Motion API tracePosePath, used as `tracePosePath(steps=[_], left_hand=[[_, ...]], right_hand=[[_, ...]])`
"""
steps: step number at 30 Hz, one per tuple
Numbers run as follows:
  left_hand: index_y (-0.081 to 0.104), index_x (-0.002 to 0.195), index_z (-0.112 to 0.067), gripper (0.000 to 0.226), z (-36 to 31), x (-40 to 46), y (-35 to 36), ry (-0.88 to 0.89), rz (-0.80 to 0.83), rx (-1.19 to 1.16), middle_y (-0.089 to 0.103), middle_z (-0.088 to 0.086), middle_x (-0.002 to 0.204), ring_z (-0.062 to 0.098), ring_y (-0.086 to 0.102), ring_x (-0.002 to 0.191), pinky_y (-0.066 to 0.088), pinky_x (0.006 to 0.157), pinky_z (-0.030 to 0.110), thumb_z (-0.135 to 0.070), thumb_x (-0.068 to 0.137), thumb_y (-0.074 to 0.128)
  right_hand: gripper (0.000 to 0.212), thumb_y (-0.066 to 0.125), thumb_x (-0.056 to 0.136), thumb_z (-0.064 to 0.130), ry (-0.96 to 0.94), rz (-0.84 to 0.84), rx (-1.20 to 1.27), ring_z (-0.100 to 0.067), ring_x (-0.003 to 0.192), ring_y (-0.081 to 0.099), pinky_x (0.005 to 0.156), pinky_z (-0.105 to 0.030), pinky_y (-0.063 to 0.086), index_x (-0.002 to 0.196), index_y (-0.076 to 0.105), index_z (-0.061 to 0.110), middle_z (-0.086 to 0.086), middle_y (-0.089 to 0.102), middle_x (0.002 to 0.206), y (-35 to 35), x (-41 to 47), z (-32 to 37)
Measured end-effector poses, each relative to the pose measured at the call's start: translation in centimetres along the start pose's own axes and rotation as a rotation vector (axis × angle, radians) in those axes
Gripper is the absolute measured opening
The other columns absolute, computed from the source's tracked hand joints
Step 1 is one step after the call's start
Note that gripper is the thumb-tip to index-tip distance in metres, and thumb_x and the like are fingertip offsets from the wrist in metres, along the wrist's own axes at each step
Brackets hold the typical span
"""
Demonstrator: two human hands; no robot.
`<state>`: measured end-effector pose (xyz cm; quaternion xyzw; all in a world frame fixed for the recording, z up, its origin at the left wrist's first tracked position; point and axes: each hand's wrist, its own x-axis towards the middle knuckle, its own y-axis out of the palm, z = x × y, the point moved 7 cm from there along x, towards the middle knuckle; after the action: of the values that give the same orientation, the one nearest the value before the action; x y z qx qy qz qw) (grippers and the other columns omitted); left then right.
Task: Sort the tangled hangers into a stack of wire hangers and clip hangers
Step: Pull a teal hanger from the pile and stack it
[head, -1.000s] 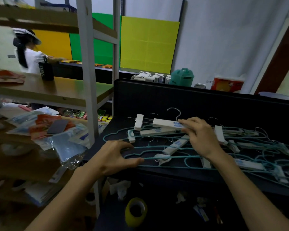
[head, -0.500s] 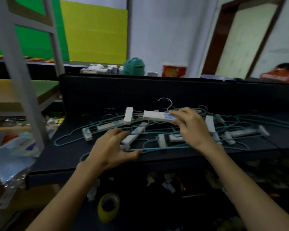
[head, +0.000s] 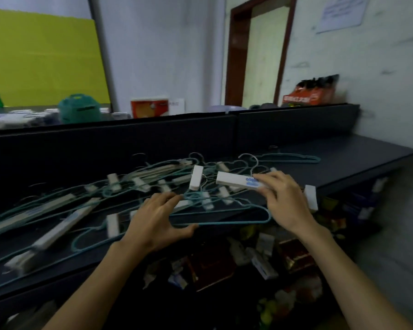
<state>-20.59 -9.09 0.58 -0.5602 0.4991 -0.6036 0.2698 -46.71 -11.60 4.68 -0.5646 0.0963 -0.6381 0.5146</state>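
Observation:
A tangle of teal wire hangers (head: 236,219) and hangers with white clips (head: 57,232) lies spread across the dark shelf (head: 358,160). My right hand (head: 286,201) pinches the white bar of a clip hanger (head: 234,181), lifted slightly above the pile, its metal hook rising behind it and a white clip (head: 196,177) hanging at its left end. My left hand (head: 157,220) rests on the pile near the front edge, fingers spread, thumb against a teal wire. One teal wire hanger (head: 293,158) lies apart at the back right.
A dark back panel (head: 153,141) walls off the shelf's rear. Behind it stand a teal container (head: 78,111) and a red and white box (head: 150,107). Below the shelf lies clutter of packets (head: 260,258). A doorway (head: 258,51) opens at the back right.
My view has swung to the right, so the metal rack and the left shelves have left the frame. Both hands keep their places on the pile, the right still holding the clip hanger's bar.

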Motion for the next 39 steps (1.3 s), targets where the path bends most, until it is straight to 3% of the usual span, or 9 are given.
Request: tracePosePath(steps=[3,8,15,20,25,30,39], left_hand=[[0.044,0.138,-0.022,0.095,-5.2,3.4,2.6,0.02,0.02,0.019,0.05,-0.002,0.136,0.021,0.044,0.121,0.038,0.1,0.036,-0.085,0.067,0.037],[0.059,0.125,-0.02,0.08,-13.7,8.0,7.1,0.092,0.021,0.035,0.062,-0.002,0.122,0.021,0.057,0.11,0.043,0.091,0.038,-0.078,0.071,0.042],[0.062,0.121,-0.019,0.076,-21.3,14.5,10.3,0.13,0.048,0.008,0.065,0.0,0.119,0.023,0.061,0.106,0.047,0.084,0.037,-0.072,0.069,0.046],[0.058,0.125,-0.02,0.08,-23.0,19.4,12.3,0.161,0.036,0.004,0.062,-0.001,0.122,0.021,0.059,0.107,0.048,0.084,0.035,-0.075,0.066,0.047],[0.041,0.138,-0.028,0.094,-23.4,26.6,15.0,0.182,0.055,0.056,0.047,-0.007,0.139,0.016,0.046,0.123,0.039,0.097,0.033,-0.082,0.061,0.035],[0.038,0.139,-0.029,0.098,-23.1,33.5,16.3,0.184,0.055,0.064,0.044,-0.011,0.14,0.012,0.047,0.119,0.041,0.091,0.03,-0.083,0.058,0.027],[0.036,0.139,-0.028,0.082,-21.0,40.4,20.1,0.132,0.184,0.077,0.043,-0.01,0.137,0.012,0.048,0.116,0.042,0.084,0.03,-0.073,0.072,0.053]], right_hand=[[0.032,0.057,0.091,0.013,0.054,-0.038,-0.057,-0.023,0.099,0.05,0.079,-0.031,0.039,0.122,0.062,0.016,-0.003,0.058,0.107,-3.9,-0.6,-7.0],[0.033,0.061,0.088,0.01,0.14,-0.066,-0.091,-0.024,0.098,0.051,0.079,-0.032,0.039,0.12,0.063,0.015,-0.003,0.058,0.106,-8.8,-2.5,-17.7],[0.032,0.061,0.088,0.01,0.215,-0.082,-0.07,-0.021,0.097,0.051,0.078,-0.032,0.041,0.119,0.063,0.015,-0.001,0.059,0.105,-12.1,-2.9,-26.8],[0.032,0.061,0.088,0.01,0.24,-0.084,-0.008,-0.018,0.099,0.05,0.081,-0.03,0.042,0.119,0.063,0.015,0.0,0.059,0.106,-10.7,-0.6,-30.2],[0.032,0.061,0.088,0.012,0.221,-0.068,-0.032,-0.017,0.1,0.049,0.085,-0.035,0.045,0.119,0.063,0.018,0.002,0.058,0.108,-10.3,3.5,-34.0],[0.032,0.062,0.087,0.01,0.226,-0.086,-0.11,-0.019,0.095,0.05,0.08,-0.031,0.041,0.118,0.064,0.017,-0.002,0.06,0.107,-10.8,8.8,-38.2],[0.031,0.061,0.088,0.013,0.17,-0.06,-0.075,-0.018,0.098,0.05,0.081,-0.025,0.034,0.12,0.063,0.015,-0.002,0.059,0.11,-5.7,16.6,-41.8]])
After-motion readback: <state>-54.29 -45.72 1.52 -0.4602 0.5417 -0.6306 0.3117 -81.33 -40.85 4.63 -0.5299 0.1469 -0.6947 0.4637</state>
